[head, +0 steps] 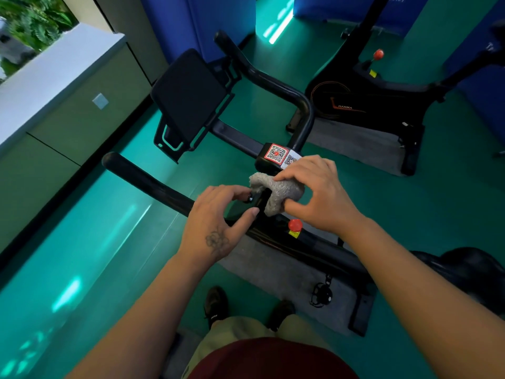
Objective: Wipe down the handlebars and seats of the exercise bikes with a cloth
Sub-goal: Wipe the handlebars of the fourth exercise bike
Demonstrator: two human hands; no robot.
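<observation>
Your right hand (pixel 314 192) pinches the grey cloth (pixel 278 192) around the handlebar (pixel 153 181) stem of the near bike; your left hand (pixel 218 214) curls round the same bar just beside it. Green glossy floor (pixel 109 242) lies beneath, blue panels (pixel 218 20) behind, a window ledge (pixel 54 67) at left. Two bikes show, each on one grey mat (pixel 287 283), each with one red knob (pixel 295 225); the second bike (pixel 369 99) stands well apart.

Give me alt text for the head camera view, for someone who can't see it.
Seen from above, a person's right hand holds a grey cloth wrapped over the middle of a black exercise bike's handlebar, while the left hand grips the bar beside it. A tablet holder stands ahead, and a second bike stands on the green floor beyond.
</observation>
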